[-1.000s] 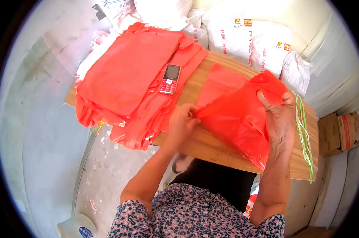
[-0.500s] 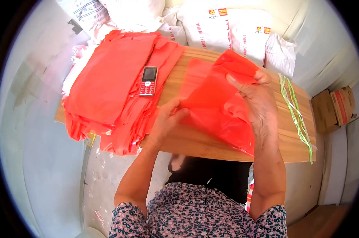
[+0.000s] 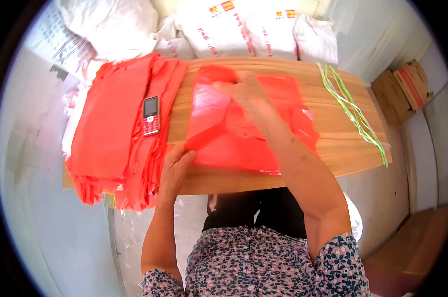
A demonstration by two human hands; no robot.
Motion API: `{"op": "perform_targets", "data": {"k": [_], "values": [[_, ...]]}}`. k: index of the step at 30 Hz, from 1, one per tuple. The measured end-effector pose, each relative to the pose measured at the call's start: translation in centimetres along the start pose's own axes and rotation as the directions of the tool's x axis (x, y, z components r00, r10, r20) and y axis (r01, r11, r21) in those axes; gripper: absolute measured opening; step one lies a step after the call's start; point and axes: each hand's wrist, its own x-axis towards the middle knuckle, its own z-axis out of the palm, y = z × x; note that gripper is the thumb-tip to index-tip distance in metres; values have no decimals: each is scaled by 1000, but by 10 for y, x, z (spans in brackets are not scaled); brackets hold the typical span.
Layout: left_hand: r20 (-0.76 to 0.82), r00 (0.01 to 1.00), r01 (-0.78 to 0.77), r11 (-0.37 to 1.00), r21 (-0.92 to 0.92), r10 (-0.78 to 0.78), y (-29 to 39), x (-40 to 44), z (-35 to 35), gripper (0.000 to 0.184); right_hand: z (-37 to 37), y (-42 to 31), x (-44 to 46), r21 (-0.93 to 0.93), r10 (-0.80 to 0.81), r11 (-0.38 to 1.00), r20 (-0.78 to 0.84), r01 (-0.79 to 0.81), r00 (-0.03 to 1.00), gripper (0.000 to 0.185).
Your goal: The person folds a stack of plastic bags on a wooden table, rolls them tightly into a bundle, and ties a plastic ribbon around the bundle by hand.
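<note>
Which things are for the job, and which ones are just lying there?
For the job, it seems:
red sheet, under both the left hand and right hand
red pile, likely more sheets
table underneath

Probably just lying about:
phone on the pile
white sacks and cardboard boxes beyond the table
green-and-white strings, though I can't be sure

A thin, shiny red sheet (image 3: 238, 129) is lying spread out on the wooden table (image 3: 333, 126), creasing across its middle and gleaming near its left edge.
</note>
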Motion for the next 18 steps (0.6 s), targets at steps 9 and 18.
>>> {"op": "perform_targets", "data": {"k": [9, 18], "values": [[-94, 992, -93, 993, -66, 87, 4, -6, 15, 43, -114, -3, -100, -120, 96, 984, -278, -134, 956, 38], [-112, 988, -110, 994, -17, 107, 0, 2, 9, 39, -183, 62, -246, -248, 126, 907, -610, -340, 782, 26]]}}
